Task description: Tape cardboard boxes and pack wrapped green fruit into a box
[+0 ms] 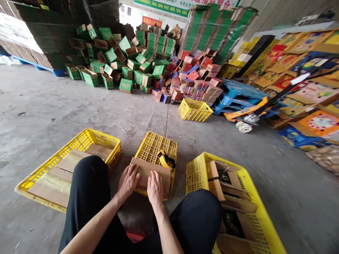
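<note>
A closed brown cardboard box [148, 169] rests on an upturned yellow crate [156, 143] between my knees. My left hand [129, 179] lies on the left part of the box top, its fingers stretched out. On the box's right half, my right hand [155, 187] presses with its fingers flat. Just behind the box, a yellow and black tape dispenser [166, 159] lies on the crate. At my right, a yellow crate [196, 174] holds cardboard boxes with raised flaps and dark contents I cannot make out. To my left, another yellow crate [87, 134] contains taped, closed boxes [54, 181].
Green boxes [125, 84] and red and blue boxes [192, 76] lie heaped at the back. A yellow basket [196, 110] stands before them. Blue pallets [238, 93], an orange pallet jack [247, 113] and stacked fruit cartons [321, 121] occupy the right side. Concrete floor [53, 116] surrounds the crates.
</note>
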`<action>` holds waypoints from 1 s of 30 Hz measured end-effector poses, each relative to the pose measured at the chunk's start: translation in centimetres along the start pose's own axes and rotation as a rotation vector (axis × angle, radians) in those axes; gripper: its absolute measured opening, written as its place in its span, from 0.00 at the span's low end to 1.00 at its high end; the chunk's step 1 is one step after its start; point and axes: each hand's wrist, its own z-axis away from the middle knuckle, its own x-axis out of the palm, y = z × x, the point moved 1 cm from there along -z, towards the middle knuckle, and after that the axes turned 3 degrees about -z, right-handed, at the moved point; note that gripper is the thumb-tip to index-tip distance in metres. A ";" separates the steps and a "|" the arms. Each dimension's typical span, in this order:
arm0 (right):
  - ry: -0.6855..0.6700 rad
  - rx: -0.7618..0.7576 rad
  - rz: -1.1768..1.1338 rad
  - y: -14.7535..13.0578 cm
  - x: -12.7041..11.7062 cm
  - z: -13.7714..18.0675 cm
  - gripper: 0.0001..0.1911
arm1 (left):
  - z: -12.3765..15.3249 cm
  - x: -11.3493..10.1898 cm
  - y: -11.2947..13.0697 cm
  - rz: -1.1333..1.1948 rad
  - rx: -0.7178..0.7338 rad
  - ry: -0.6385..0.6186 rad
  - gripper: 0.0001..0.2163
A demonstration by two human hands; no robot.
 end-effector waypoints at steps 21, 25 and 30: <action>-0.306 -0.292 -0.062 -9.7 3.3 -2.7 0.25 | -1.3 -1.3 -2.9 0.599 -0.559 0.079 0.32; -0.259 -0.235 -0.039 -7.6 1.6 0.4 0.26 | -0.7 -0.9 -2.7 0.448 -0.388 0.045 0.30; -0.203 -0.080 0.095 -2.6 -1.6 2.9 0.25 | 1.1 0.5 -1.2 0.111 -0.093 0.018 0.29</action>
